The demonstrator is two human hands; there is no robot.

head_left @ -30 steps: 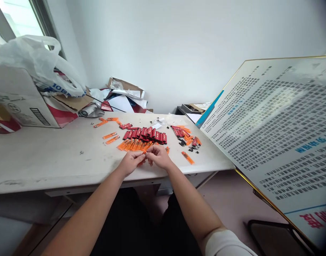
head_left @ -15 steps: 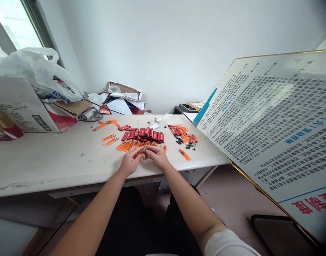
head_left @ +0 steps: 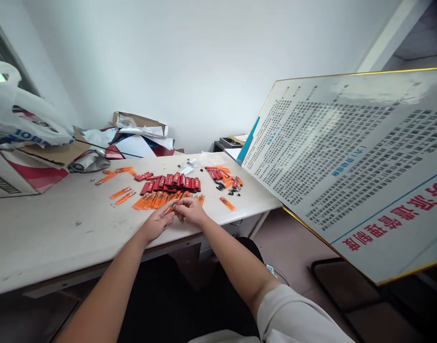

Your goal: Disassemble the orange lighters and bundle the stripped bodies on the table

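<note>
Between fingertips (head_left: 182, 202) — left hand (head_left: 157, 226), right hand (head_left: 192, 212) — sits an orange piece (head_left: 172, 208).

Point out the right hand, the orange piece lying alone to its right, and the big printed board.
Right hand (head_left: 191, 211), head view: back of the hand.
Orange piece (head_left: 227, 204), head view: middle of its upper side.
Printed board (head_left: 350, 164), head view: about midway across its printed face.

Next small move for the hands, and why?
Probably steady the orange lighter with the left hand and use the right hand to turn its end into view: both hands meet around it, hiding most of it.
</note>
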